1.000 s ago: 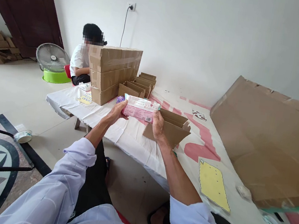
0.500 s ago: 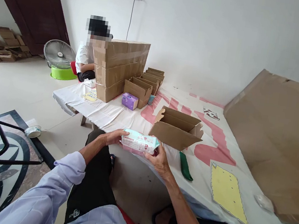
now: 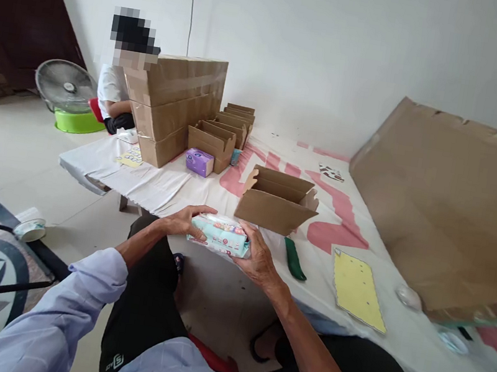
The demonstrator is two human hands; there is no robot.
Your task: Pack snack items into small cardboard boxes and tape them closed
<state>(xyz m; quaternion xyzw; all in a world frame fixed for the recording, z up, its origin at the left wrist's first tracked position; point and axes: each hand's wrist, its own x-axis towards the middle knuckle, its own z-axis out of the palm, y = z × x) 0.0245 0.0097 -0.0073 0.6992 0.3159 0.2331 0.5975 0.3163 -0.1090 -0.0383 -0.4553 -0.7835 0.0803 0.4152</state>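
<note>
A pale teal and white pack of wet wipes (image 3: 220, 235) is held between my two hands, just over the near edge of the table. My left hand (image 3: 184, 221) grips its left end, thumb on the printed front side. Around the right end are the fingers of my right hand (image 3: 260, 257). A whitish lid shows on the pack's top. Right behind it on the table stands an open cardboard box (image 3: 276, 206) with its flaps up. A dark green curved object (image 3: 295, 259) lies to the right of my right hand.
Taped cartons (image 3: 170, 111) are stacked at the back left, beside a seated person (image 3: 115, 92). Several open boxes (image 3: 212, 142) and a purple tissue pack (image 3: 199, 162) stand by them. A yellow sheet (image 3: 359, 291) lies at right, before a large cardboard panel (image 3: 452, 212).
The pack has been turned in my hands, so its lidded top and another printed side now show. The view has swung slightly to the right.
</note>
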